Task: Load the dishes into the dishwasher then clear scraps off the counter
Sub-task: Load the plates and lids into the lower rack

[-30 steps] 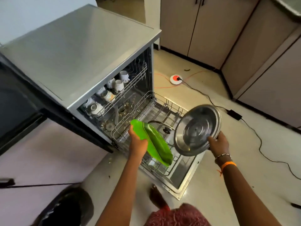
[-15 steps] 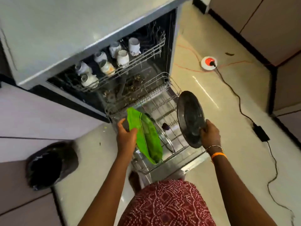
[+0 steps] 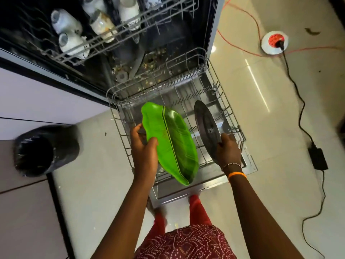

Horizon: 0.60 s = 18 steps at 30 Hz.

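Green leaf-shaped plates (image 3: 171, 144) were gripped by the left hand (image 3: 144, 154), a steel plate (image 3: 206, 128) by the right hand (image 3: 228, 151), above the lower rack (image 3: 220, 86); no writing was legible.

Single head view, looking steeply down, near the open dishwasher (image 3: 141, 58)

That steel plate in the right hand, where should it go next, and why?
Probably straight down between the tines of the lower rack. The right hand holds the steel plate on edge, upright over the pulled-out rack, and the slots beneath look empty. The left hand holds the green leaf plates alongside.
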{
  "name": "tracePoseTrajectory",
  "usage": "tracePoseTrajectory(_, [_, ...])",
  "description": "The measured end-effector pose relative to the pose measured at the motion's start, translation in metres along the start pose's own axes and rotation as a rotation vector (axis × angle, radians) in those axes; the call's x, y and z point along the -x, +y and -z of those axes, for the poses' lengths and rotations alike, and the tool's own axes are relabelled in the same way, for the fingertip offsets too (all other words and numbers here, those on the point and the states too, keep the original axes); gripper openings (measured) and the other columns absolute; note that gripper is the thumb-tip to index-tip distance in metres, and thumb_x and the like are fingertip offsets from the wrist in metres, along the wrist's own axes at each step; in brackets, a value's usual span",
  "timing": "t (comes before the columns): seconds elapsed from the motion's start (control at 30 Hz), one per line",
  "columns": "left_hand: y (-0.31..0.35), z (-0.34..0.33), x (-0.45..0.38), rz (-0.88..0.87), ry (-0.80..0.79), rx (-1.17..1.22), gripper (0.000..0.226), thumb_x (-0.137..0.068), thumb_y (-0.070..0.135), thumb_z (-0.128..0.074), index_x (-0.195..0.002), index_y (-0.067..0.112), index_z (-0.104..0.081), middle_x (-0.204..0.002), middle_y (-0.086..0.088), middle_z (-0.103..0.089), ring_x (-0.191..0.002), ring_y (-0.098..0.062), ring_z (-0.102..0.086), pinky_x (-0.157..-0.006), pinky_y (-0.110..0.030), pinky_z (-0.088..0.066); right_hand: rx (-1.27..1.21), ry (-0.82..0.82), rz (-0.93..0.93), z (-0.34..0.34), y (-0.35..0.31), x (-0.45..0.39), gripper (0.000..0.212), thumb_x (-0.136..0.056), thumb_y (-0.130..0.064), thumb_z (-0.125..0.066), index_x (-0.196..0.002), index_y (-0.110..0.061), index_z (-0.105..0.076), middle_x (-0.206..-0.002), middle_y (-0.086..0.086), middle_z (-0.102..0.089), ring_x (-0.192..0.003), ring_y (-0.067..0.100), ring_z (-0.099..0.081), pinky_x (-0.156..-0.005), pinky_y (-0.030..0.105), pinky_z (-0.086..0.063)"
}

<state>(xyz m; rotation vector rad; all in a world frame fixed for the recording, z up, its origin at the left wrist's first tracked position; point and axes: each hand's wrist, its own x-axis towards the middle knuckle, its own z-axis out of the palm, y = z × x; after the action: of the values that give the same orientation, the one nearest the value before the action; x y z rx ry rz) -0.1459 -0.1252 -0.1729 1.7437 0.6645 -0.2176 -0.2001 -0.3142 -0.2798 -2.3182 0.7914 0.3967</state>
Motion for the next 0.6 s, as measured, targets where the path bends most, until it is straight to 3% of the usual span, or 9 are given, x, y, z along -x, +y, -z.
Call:
tracePoseTrajectory(0.17, [-0.011, 0.000, 0.003, 0.060, 0.047, -0.017, 0.052, -0.061, 0.014, -0.049, -0.113, 0.022, -0.047, -0.102, -0.011, -0.062, -0.077, -0.012, -0.056, -0.068, -0.026, -0.044, 0.054, -0.032, -0.005, -0.003, -0.001, -0.008, 0.016, -0.085, 0.001, -0.047, -0.098, 0.005, -0.055, -0.103, 0.029, -0.056, -0.091, 0.043, -0.056, -0.063, 0.033, -0.028])
tracePoseTrajectory(0.37, [-0.019, -0.003, 0.007, 0.077, 0.017, -0.044, 0.039, -0.064, 0.016, -0.054, -0.092, 0.042, -0.048, -0.100, 0.000, -0.063, -0.086, -0.021, -0.060, -0.078, -0.051, -0.053, 0.180, -0.101, 0.060, -0.018, -0.003, -0.011, 0.021, -0.089, -0.005, -0.049, -0.108, 0.004, -0.050, -0.112, 0.027, -0.054, -0.097, 0.044, -0.056, -0.071, 0.042, -0.041])
tracePoseTrajectory(0.47, [-0.024, -0.003, 0.011, 0.073, 0.032, -0.028, 0.040, -0.073, 0.009, -0.057, -0.096, 0.041, -0.046, -0.107, -0.003, -0.063, -0.091, -0.023, -0.060, -0.073, -0.043, -0.053, 0.241, -0.186, 0.083, -0.036, -0.002, -0.013, 0.023, -0.092, -0.008, -0.047, -0.114, 0.001, -0.045, -0.118, 0.023, -0.050, -0.101, 0.042, -0.056, -0.075, 0.042, -0.043])
tracePoseTrajectory(0.53, [-0.027, -0.002, 0.012, 0.080, 0.043, 0.001, 0.043, -0.083, -0.002, -0.053, -0.102, 0.035, -0.045, -0.109, -0.004, -0.062, -0.092, -0.022, -0.059, -0.069, -0.037, -0.051, 0.241, -0.137, 0.072, -0.041, 0.000, -0.018, 0.024, -0.091, -0.008, -0.049, -0.113, 0.000, -0.045, -0.117, 0.022, -0.051, -0.099, 0.042, -0.057, -0.074, 0.042, -0.043])
tracePoseTrajectory(0.6, [-0.029, -0.002, 0.015, 0.095, 0.041, 0.033, 0.044, -0.085, -0.008, -0.049, -0.115, 0.024, -0.043, -0.113, -0.005, -0.062, -0.095, -0.021, -0.059, -0.075, -0.043, -0.052, 0.204, -0.128, 0.079, -0.038, 0.003, -0.023, 0.024, -0.090, -0.012, -0.053, -0.109, 0.001, -0.048, -0.113, 0.023, -0.054, -0.096, 0.043, -0.057, -0.072, 0.041, -0.042])
